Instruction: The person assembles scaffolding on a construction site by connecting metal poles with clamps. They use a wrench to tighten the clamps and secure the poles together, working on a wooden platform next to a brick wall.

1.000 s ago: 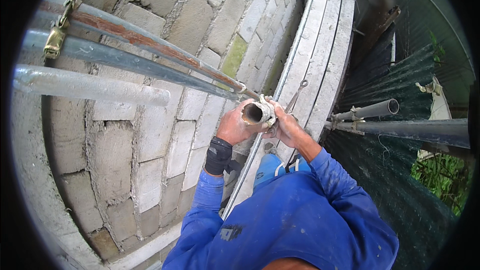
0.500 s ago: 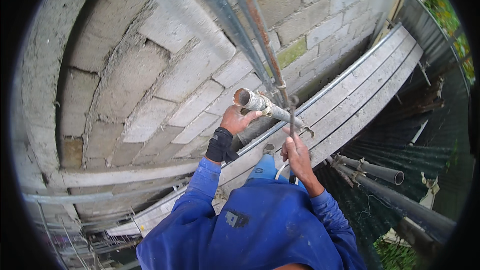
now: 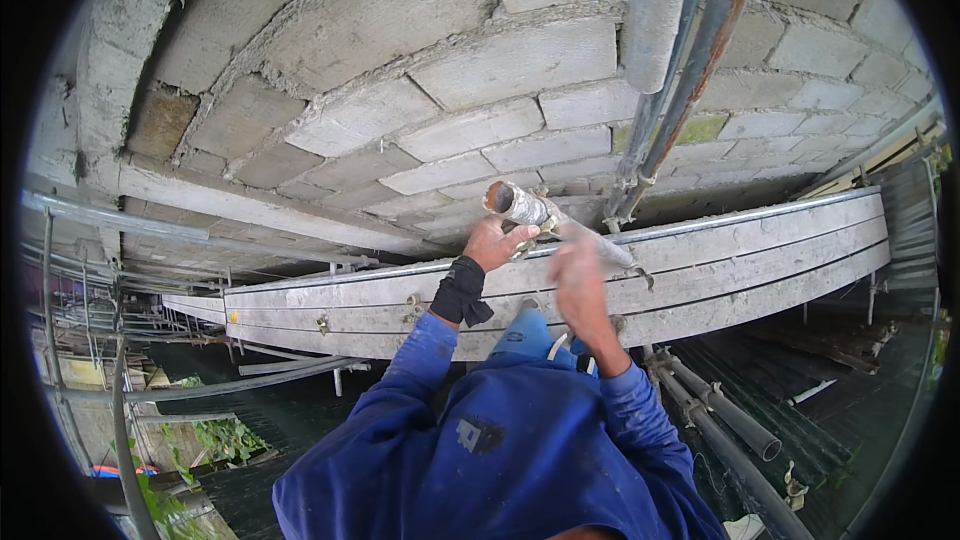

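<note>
Above the planks (image 3: 760, 265), before a rough block wall (image 3: 530, 55), a pipe (image 3: 530, 208) slants from the left hand (image 3: 492, 245), curled round it near the open end. The right hand (image 3: 580, 285) (blurred; its opening and hold cannot be told) is farther along. Probably stiff and fairly heavy, the round, crusted pipe suits a two-point grip.

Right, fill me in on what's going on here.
Beside a concrete-block wall, over grey scaffold planks, a person's left hand grips a scaffold tube near its rusty open end. The right hand is blurred beside the tube; whether it holds anything is unclear.
</note>
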`<action>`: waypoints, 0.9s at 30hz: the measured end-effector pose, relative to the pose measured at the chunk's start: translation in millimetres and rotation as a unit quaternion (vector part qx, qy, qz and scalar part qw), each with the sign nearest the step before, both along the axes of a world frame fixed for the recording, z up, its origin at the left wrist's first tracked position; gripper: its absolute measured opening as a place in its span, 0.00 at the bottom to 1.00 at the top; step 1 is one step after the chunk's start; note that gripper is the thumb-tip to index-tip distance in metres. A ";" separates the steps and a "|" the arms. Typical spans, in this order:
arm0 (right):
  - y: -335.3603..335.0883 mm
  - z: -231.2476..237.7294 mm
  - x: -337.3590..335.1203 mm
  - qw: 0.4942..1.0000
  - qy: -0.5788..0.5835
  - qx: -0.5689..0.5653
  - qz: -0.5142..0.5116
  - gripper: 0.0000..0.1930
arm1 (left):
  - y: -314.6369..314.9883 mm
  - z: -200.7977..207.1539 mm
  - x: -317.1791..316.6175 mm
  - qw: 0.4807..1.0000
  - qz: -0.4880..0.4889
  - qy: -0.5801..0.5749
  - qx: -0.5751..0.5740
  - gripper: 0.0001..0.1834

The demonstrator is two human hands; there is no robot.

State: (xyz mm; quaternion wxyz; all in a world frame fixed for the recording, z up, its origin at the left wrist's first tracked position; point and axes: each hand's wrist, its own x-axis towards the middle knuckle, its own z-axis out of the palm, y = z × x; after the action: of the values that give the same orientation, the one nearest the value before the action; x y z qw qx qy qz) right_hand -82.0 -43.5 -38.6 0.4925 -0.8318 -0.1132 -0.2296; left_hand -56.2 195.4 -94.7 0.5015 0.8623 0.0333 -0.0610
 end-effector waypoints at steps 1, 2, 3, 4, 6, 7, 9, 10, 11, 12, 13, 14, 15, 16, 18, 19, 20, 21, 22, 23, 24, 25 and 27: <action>14.8 -16.3 -8.5 0.993 0.099 0.021 0.064 0.15 | 0.8 4.2 -3.4 1.000 0.005 0.018 0.024 0.30; 32.0 -21.6 -11.3 0.972 0.188 0.044 0.134 0.15 | 7.5 10.4 -5.6 0.998 0.016 0.028 0.053 0.30; 45.9 -25.2 -10.4 0.938 0.275 0.066 0.202 0.15 | 24.4 -22.4 -10.4 0.996 0.021 -0.087 0.025 0.31; 42.6 16.8 -6.0 0.933 0.287 0.148 0.160 0.16 | 37.6 -25.8 -17.4 0.999 0.030 -0.034 -0.011 0.31; 34.5 87.7 -0.3 0.929 0.212 0.295 0.066 0.17 | 59.1 -33.2 -39.4 0.996 0.058 0.024 -0.070 0.32; 38.7 95.8 1.7 0.926 0.113 0.360 0.011 0.17 | 65.9 -37.1 -41.2 0.993 0.067 0.022 -0.092 0.32; 90.4 69.9 -7.5 0.915 0.048 0.401 -0.008 0.17 | 77.6 -41.1 -43.1 0.987 0.083 0.027 -0.133 0.31; 119.1 41.2 -12.8 0.906 0.017 0.422 -0.016 0.17 | 83.3 -46.1 -47.7 0.983 0.097 0.036 -0.154 0.31; 142.1 -20.2 -21.5 0.948 0.157 0.242 0.135 0.17 | 85.4 -49.7 -44.4 0.979 0.097 0.044 -0.176 0.30; 159.1 -66.7 -31.9 0.916 0.291 0.045 0.272 0.17 | 90.5 -64.1 -46.1 0.980 0.086 0.040 -0.173 0.29; 164.7 -66.6 -34.6 0.924 0.277 0.061 0.256 0.17 | 104.6 -85.5 -57.3 0.981 0.089 0.035 -0.167 0.28; 162.3 -58.1 -32.0 0.931 0.262 0.076 0.242 0.17 | 114.3 -89.3 -62.4 0.982 0.093 0.028 -0.162 0.27; 159.2 -47.7 -29.9 0.938 0.246 0.091 0.226 0.17 | 125.5 -93.6 -60.1 0.982 0.105 0.032 -0.151 0.28; 154.9 17.5 -17.5 0.925 0.303 0.145 0.176 0.18 | 128.7 -87.7 -74.0 0.980 0.121 0.056 -0.146 0.29; 153.5 84.1 -6.9 0.925 0.212 0.305 0.077 0.21 | 135.9 -58.1 -70.1 0.974 0.118 0.101 -0.163 0.29; 166.7 82.2 -9.3 0.919 0.164 0.354 0.053 0.20 | 142.3 -62.7 -69.1 0.977 0.110 0.079 -0.165 0.29; 185.7 70.7 -15.4 0.908 0.117 0.401 0.028 0.19 | 147.8 -74.0 -69.6 0.979 0.102 0.059 -0.166 0.29; 198.7 50.8 -20.4 0.893 0.071 0.445 0.002 0.19 | 151.0 -81.9 -69.6 0.980 0.094 0.041 -0.169 0.28; 204.1 -5.5 -20.2 0.960 -0.046 0.237 0.138 0.19 | 151.0 -74.9 -64.9 0.984 0.063 0.042 -0.163 0.30; 204.6 -50.6 -22.3 0.952 -0.150 0.011 0.267 0.20 | 155.3 -81.4 -66.3 0.988 0.044 0.050 -0.140 0.31; 198.4 -52.0 -28.9 0.965 0.013 0.030 0.259 0.18 | 165.0 -97.8 -74.5 0.991 0.035 0.059 -0.117 0.32; 192.4 -46.4 -28.0 0.953 0.166 0.046 0.249 0.17 | 175.8 -108.8 -73.5 0.994 0.029 0.058 -0.090 0.33; 187.8 29.3 -20.0 0.891 0.375 0.187 0.173 0.16 | 186.1 -96.0 -78.6 0.983 0.023 0.114 -0.143 0.34</action>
State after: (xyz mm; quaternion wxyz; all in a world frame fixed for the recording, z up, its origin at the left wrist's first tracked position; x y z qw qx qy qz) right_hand -102.1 144.4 -9.3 0.6763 -0.7161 -0.0166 0.1716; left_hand -134.8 381.4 -190.7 0.6140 0.7681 0.1008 -0.1514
